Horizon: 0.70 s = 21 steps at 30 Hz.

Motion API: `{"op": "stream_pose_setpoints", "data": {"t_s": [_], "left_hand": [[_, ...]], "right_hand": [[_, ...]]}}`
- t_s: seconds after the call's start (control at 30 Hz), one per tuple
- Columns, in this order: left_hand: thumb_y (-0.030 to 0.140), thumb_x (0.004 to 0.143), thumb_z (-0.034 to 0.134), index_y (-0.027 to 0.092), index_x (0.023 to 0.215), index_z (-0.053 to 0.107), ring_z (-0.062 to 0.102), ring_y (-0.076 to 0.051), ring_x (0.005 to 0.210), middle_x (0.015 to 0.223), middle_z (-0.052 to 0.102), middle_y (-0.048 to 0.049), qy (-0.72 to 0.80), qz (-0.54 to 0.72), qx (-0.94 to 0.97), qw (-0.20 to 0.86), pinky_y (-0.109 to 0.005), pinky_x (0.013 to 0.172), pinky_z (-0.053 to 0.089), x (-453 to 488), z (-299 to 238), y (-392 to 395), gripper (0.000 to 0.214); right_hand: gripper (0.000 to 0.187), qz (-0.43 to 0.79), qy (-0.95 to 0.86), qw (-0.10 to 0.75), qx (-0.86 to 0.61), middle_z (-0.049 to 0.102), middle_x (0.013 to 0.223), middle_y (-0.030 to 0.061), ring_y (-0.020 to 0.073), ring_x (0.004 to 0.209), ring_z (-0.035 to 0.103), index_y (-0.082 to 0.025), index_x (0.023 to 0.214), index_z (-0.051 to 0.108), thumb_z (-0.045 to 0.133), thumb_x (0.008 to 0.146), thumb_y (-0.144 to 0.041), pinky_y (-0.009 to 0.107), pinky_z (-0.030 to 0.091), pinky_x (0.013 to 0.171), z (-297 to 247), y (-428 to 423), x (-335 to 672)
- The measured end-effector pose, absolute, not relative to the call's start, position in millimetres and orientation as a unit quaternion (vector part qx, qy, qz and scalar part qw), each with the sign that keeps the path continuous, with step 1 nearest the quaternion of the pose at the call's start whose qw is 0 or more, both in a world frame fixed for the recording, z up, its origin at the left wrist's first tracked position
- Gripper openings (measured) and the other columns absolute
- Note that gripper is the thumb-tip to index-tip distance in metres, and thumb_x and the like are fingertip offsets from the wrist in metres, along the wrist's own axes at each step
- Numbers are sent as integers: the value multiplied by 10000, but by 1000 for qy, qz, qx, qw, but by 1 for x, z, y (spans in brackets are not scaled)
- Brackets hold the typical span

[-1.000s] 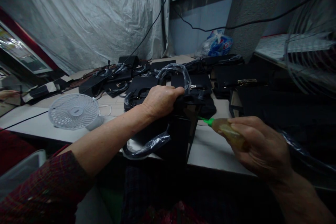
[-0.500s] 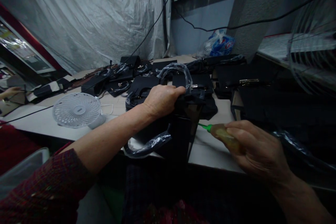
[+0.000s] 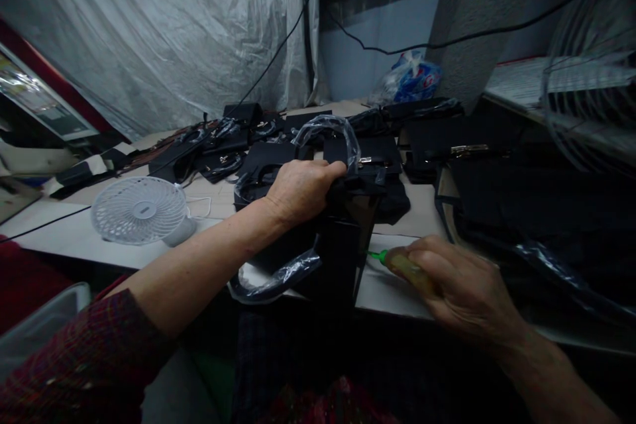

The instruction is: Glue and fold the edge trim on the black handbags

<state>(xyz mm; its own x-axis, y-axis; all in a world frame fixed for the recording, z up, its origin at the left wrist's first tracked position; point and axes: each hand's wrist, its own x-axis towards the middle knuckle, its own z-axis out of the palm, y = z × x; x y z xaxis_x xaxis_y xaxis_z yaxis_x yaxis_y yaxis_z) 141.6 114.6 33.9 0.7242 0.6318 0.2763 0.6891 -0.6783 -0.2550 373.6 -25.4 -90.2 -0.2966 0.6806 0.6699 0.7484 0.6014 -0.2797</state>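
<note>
A black handbag stands at the table's front edge, with its plastic-wrapped handle hanging toward me. My left hand is closed on the bag's upper part; its fingertips are hidden behind the dark material. In my right hand is a yellowish squeeze bottle with a green nozzle, looking like a glue bottle. The thin nozzle tip points left at the bag's side edge. Whether it touches the bag I cannot tell. Another clear-wrapped handle arches just beyond my left hand.
A white fan stands left on the table. Several black bags lie along the back, and a large dark bag fills the right side. A blue-and-clear plastic bag sits by the wall. Black cables hang across. A wire fan guard is at right.
My right hand has moved the squeeze bottle left and slightly down, along the bag's side edge. My left hand keeps its hold. The view has shifted a little, and a person's hand at far left is gone.
</note>
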Motion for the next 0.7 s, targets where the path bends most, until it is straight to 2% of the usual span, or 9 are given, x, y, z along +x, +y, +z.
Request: {"op": "stream_pose_setpoints", "data": {"t_s": [0.1,0.23,0.4,0.5,0.7], "left_hand": [[144,824,556,241,1125,663,721,-280,836,979,750,-57,-365,-86,-910,178,-348,661,525,142,34,114,334],[134,826,557,244,1129,664,717,-259,825,982,749,-54,-368,-83,-909,180,-333,677,523,142,34,113,340],[171,855,548,236,1108,669,714,-259,840,984,746,-58,-369,-95,-909,170,-336,690,529,139,33,111,288],[169,849,550,233,1074,669,714,-254,852,985,744,-52,-364,-100,-911,168,-322,675,519,136,34,108,262],[161,840,563,236,1043,656,709,-245,823,970,737,-36,-367,-114,-905,180,-310,638,496,130,33,101,235]], "right_hand": [[143,-63,-798,403,-444,645,994,53,217,874,619,-212,1013,580,587,919,-105,336,474,729,-92,-27,374],[59,-9,-807,371,-458,596,885,29,193,760,582,-216,934,574,579,934,-156,321,428,648,-96,-25,375],[20,-8,-785,400,-473,589,927,34,184,791,586,-204,974,565,574,968,-221,319,427,673,-95,-22,375],[153,34,-774,389,-498,549,837,13,165,697,546,-205,911,558,592,987,-333,311,395,605,-94,-21,374],[229,33,-747,401,-529,542,792,4,156,652,519,-214,882,549,581,1000,-408,313,379,577,-98,-21,374]]}}
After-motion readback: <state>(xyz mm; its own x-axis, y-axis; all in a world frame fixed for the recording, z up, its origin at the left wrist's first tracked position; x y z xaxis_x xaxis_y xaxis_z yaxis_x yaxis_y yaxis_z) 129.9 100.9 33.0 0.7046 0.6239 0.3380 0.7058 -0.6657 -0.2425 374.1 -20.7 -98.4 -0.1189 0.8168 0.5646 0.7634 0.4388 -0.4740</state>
